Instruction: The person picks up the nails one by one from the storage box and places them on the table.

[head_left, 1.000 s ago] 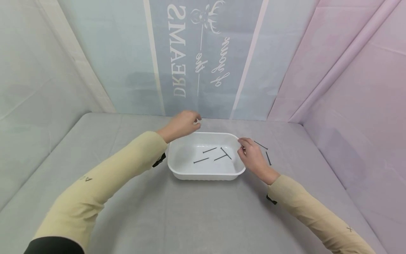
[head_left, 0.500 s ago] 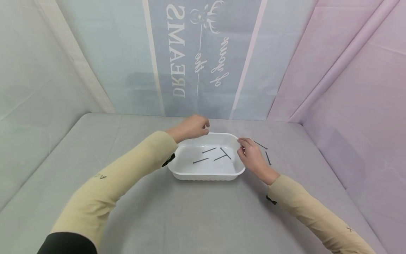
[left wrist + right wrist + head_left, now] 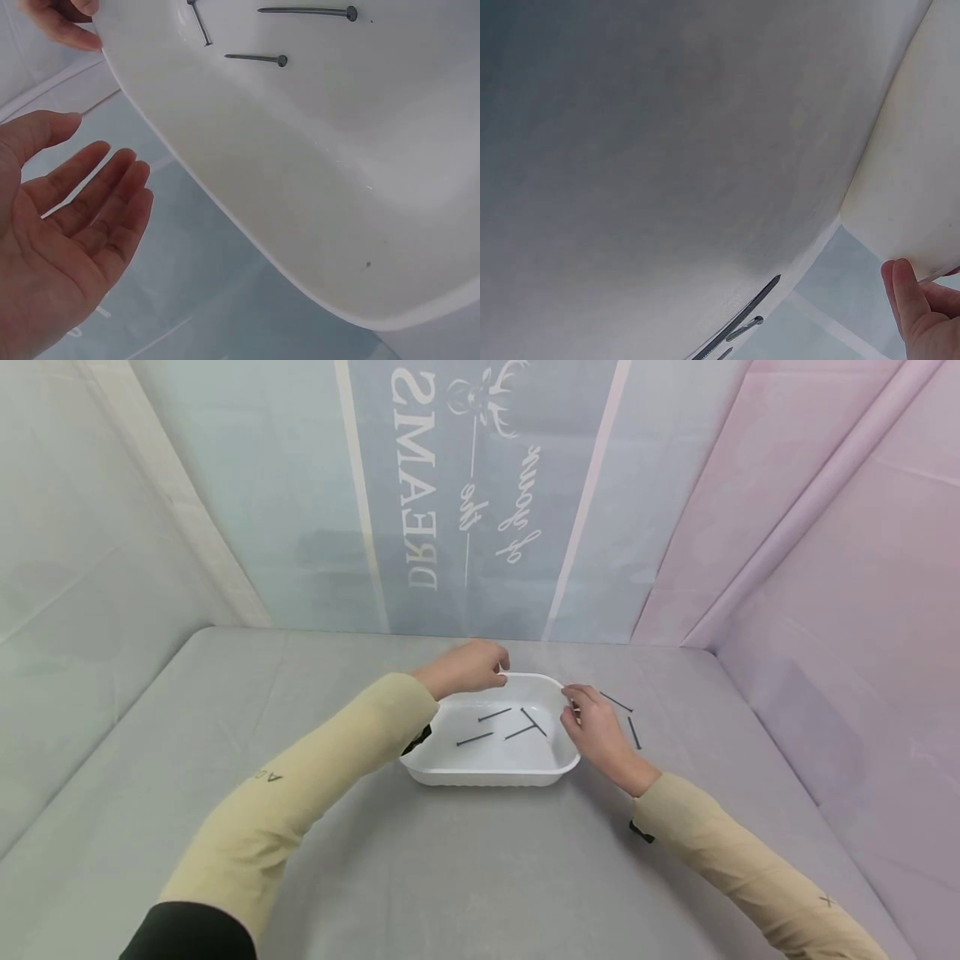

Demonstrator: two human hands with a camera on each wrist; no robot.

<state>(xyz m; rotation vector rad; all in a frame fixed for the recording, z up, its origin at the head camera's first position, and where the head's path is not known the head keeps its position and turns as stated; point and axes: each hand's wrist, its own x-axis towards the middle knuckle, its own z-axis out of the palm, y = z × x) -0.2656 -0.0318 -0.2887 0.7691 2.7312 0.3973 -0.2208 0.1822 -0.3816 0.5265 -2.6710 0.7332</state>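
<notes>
L hand (image 3: pixel 468 667) moved right, fingers loose, nr tub (image 3: pixel 491 774). R hand (image 3: pixel 598 732) pinches tub edge; nails (image 3: pixel 475 739) inside, to its left.

Objects are borne by a grey table (image 3: pixel 480 868), by which rounded far corners and faint creases are shown. A white tray (image 3: pixel 491 778) is set upright on it, toward the far edge, its longer sides being aligned left to right. To the right of the tray, and apart from it, two dark nails are seen: the farther nail (image 3: pixel 617 702) is laid obliquely, and the nearer nail (image 3: pixel 634 733) is directed more nearly front to back. In the right wrist view a third nail (image 3: pixel 725 353) is partly shown, cut off by the lower border.
</notes>
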